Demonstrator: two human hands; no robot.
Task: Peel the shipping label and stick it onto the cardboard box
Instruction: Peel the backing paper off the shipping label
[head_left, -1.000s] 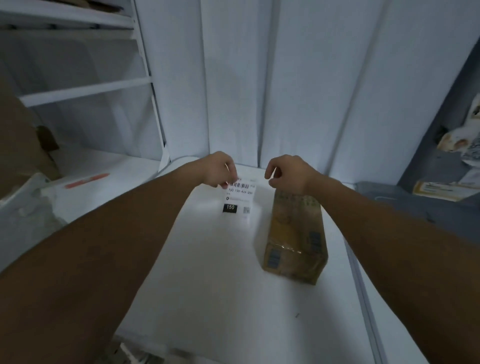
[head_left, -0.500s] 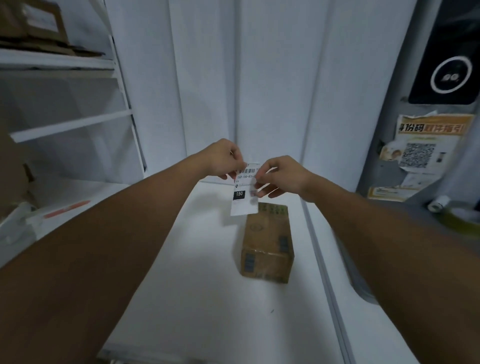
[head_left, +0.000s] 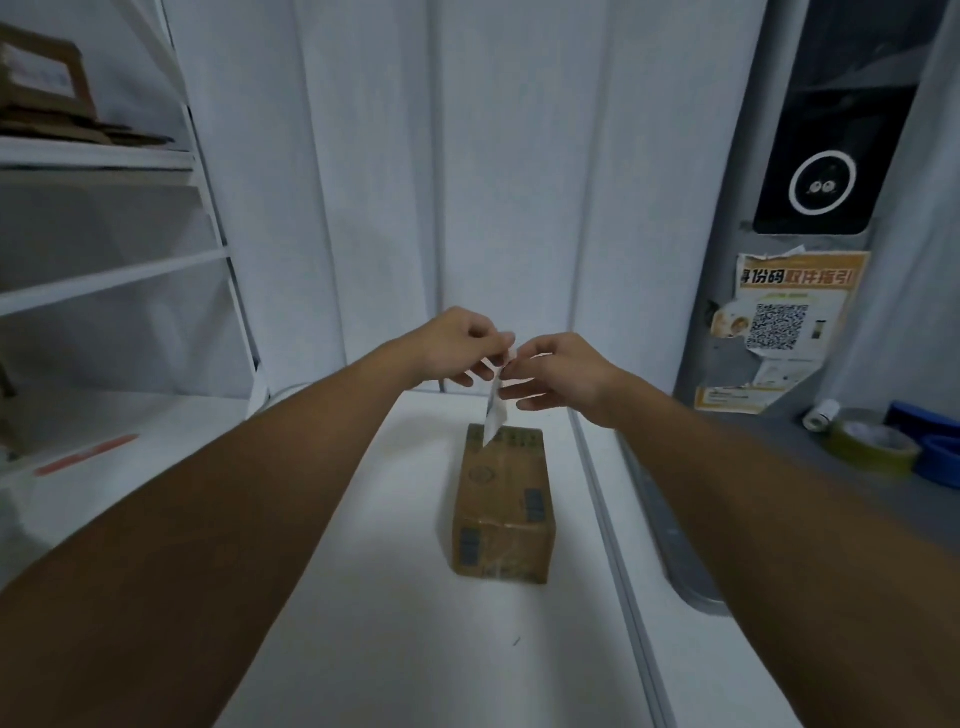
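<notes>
Nearest you, below your hands, the cardboard box (head_left: 503, 512) lies flat on the white bench (head_left: 395, 623), its long side running away from you. Above its far end, your left hand (head_left: 457, 343) and right hand (head_left: 563, 371) meet in the air, each pinching the top of the shipping label (head_left: 494, 410), which hangs edge-on between them, its lower tip over the box's far edge. Whether it touches the box, you cannot tell. Beyond your right hand, tape rolls (head_left: 872, 447) sit on a grey ledge.
</notes>
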